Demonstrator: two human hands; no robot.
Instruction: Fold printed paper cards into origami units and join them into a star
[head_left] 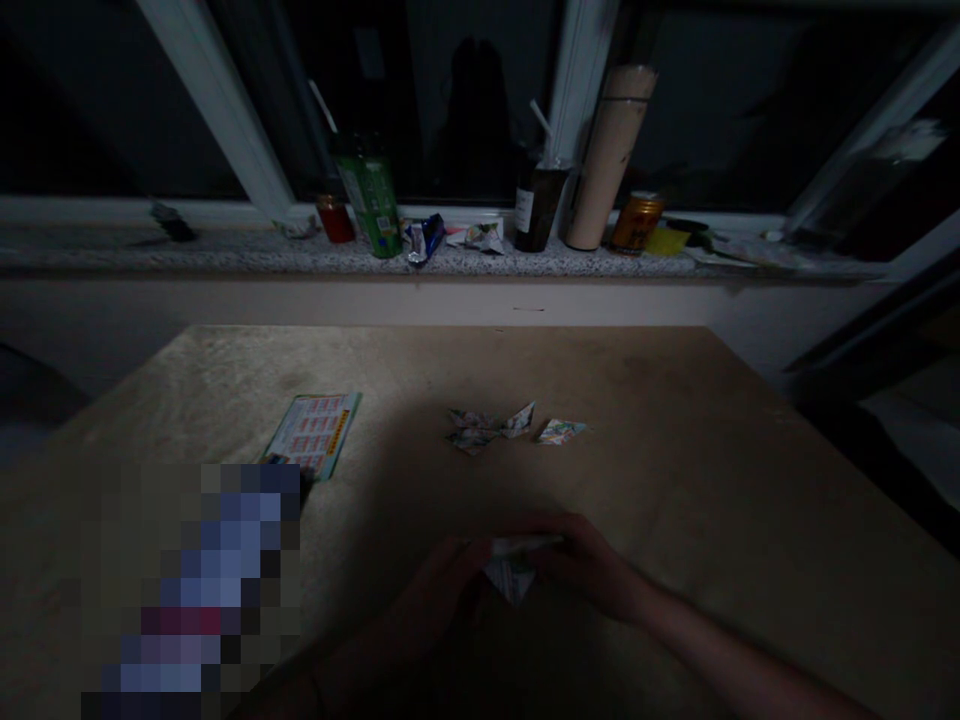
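Between my two hands is a folded piece of printed paper [513, 578], its lower part coming to a point toward me. My left hand [454, 570] grips its left side, in deep shadow. On the right side, the fingers of my right hand [581, 555] curl round its upper edge. Beyond my hands lie small folded paper pieces [474, 430], in a loose cluster on the table. Just right of them rests a separate folded paper piece [561, 431].
The tan table [637, 380] meets a wall below a granite windowsill [450, 262]. On the sill stand a green can [373, 205], a dark cup with a straw [538, 205], a tall pinkish flask [609, 160] and an orange can [637, 222]. A printed booklet [315, 432] lies left; a pixelated patch covers the lower left.
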